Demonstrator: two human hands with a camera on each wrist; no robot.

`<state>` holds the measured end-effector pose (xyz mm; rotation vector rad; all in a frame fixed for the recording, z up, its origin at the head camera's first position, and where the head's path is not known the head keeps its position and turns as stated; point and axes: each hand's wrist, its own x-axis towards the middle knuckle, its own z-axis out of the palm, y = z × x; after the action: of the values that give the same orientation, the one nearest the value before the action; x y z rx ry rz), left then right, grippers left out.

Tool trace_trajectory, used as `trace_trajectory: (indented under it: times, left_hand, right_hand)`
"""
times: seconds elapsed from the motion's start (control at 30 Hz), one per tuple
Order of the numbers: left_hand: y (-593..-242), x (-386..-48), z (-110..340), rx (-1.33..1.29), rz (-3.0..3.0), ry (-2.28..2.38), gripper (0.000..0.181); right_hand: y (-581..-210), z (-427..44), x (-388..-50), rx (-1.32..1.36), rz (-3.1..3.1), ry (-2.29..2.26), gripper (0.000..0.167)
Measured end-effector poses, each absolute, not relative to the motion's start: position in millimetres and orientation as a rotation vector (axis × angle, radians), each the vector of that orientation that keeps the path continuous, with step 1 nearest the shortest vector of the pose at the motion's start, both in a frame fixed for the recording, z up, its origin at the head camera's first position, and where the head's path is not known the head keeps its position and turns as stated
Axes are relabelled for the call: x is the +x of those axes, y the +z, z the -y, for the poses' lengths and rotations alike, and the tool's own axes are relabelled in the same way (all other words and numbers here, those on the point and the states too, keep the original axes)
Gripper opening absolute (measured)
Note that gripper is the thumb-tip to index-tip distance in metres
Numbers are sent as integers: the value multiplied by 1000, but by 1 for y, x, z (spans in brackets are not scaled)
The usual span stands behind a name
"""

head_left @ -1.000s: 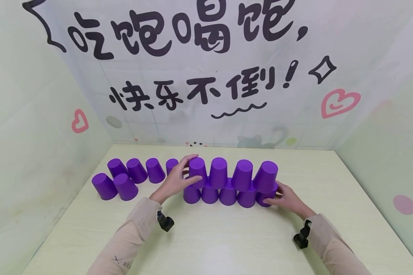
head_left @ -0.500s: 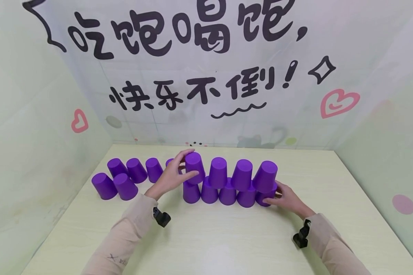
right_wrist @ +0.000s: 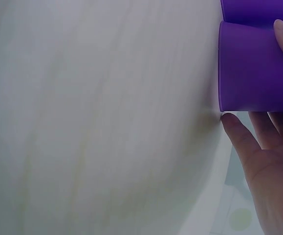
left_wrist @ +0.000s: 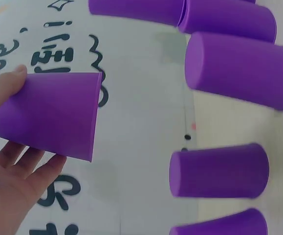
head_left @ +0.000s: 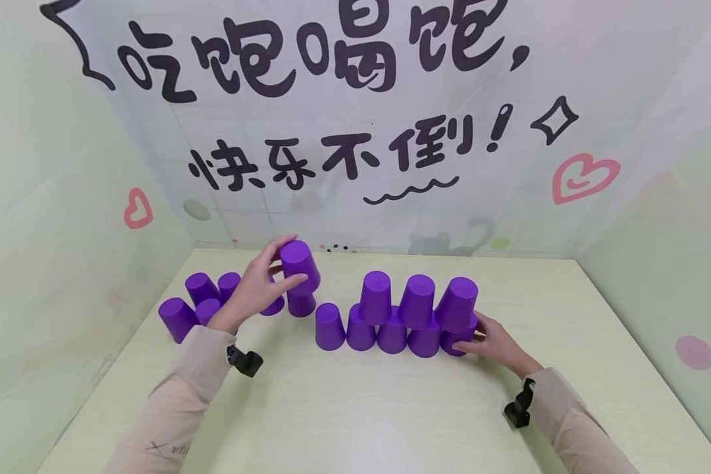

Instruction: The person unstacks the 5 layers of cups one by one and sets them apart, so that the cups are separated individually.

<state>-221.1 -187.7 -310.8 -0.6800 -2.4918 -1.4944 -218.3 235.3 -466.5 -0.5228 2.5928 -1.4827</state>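
Observation:
My left hand holds a purple cup upside down in the air, thumb on the near side and fingers on the far side. The left wrist view shows this cup gripped near its closed end. Below and behind it stands another purple cup on the table. A bottom row of several upturned cups, its leftmost cup bare on top, carries three more, among them a middle one. At the row's right end my right hand holds the bottom cup between thumb and fingers.
More upturned purple cups, such as the front left one, stand on the left of the pale table, some partly hidden behind my left arm. A printed cloth wall rises behind the table's back edge.
My left hand has lifted the leftmost upper cup off the stack and carried it left and up. The right hand stays at the bottom right cup.

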Motion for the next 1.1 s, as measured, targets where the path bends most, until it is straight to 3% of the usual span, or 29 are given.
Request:
trace_trajectory:
  times: [0.33, 0.73, 1.1]
  left_hand:
    - [-329, -212, 227, -488, 2504, -1448, 65]
    - [-407, -218, 272, -299, 2579, -1436, 70]
    - [-445, -219, 281, -188, 2658, -1444, 71]
  right_hand:
    - [-468, -236, -217, -502, -2569, -1505, 65]
    - [-466, -235, -218, -496, -2599, -1468, 64]
    - [-467, -234, -218, -486, -2574, -1496, 65]
